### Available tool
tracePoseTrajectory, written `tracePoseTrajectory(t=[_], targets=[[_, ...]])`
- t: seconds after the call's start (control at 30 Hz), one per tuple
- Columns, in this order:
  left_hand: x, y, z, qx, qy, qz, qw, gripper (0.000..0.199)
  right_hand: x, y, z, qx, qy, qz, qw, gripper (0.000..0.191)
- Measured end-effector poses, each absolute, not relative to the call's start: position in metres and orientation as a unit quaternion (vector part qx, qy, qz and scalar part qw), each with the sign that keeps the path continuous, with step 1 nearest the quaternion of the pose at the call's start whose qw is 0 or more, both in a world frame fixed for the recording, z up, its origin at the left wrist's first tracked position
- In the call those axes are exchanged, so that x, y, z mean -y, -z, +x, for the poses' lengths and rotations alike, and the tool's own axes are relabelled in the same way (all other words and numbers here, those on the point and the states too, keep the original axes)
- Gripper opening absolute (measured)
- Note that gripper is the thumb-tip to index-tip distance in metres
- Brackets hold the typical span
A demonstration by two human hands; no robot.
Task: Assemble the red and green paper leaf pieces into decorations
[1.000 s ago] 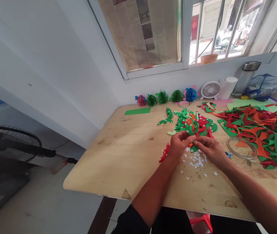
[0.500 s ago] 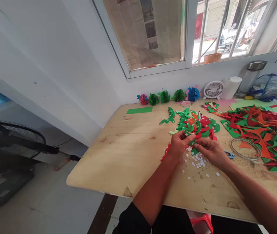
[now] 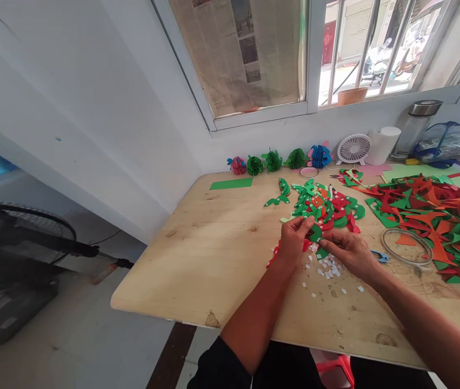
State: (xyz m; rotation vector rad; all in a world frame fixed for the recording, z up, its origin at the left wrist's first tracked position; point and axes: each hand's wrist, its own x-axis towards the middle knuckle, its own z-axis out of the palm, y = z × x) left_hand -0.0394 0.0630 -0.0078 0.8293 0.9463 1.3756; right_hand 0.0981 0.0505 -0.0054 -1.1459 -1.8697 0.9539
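Observation:
My left hand (image 3: 293, 241) pinches a small green paper piece (image 3: 315, 233) between thumb and fingers. At that piece's right edge are the closed fingertips of my right hand (image 3: 348, 249); whatever they grip is too small to make out. Behind both hands lies a pile of green, red and orange paper cutouts (image 3: 327, 205) dotted with white squares. Small white paper squares (image 3: 331, 266) are scattered below my fingers. Red cutouts (image 3: 275, 253) lie partly hidden beside my left hand.
A large heap of red and green scraps (image 3: 436, 216) covers the right side, with a tape ring (image 3: 407, 247) and blue scissors handle (image 3: 380, 256) nearby. Along the wall stand folded paper figures (image 3: 273, 161), a small fan (image 3: 354, 149) and a glass bottle (image 3: 415, 129).
My left hand has shifted slightly left, its thumb tilting upward, and more of the green piece between the hands now shows. My right hand has barely moved.

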Motion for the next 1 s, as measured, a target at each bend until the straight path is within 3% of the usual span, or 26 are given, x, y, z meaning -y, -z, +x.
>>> tracePoseTrajectory(t=[0.23,0.47,0.7,0.83,1.0], targets=[[-0.063,0.007,-0.039,-0.417,-0.598,0.349,0.588,0.036,-0.051,0.008,0.097,0.712,-0.402,-0.442,0.370,0.035],[-0.063,0.003,-0.046,-0.389,-0.575,0.306,0.651,0.048,-0.051,0.011,0.098,0.630,-0.520,-0.432,0.381,0.034],[-0.059,-0.003,-0.055,-0.317,-0.553,0.337,0.693,0.035,-0.051,0.013,0.101,0.514,-0.642,-0.395,0.408,0.029],[-0.058,-0.003,-0.057,-0.301,-0.539,0.362,0.699,0.042,-0.050,0.010,0.102,0.468,-0.691,-0.371,0.407,0.025],[-0.058,-0.001,-0.058,-0.294,-0.535,0.390,0.689,0.035,-0.047,0.006,0.102,0.430,-0.739,-0.340,0.393,0.020]])
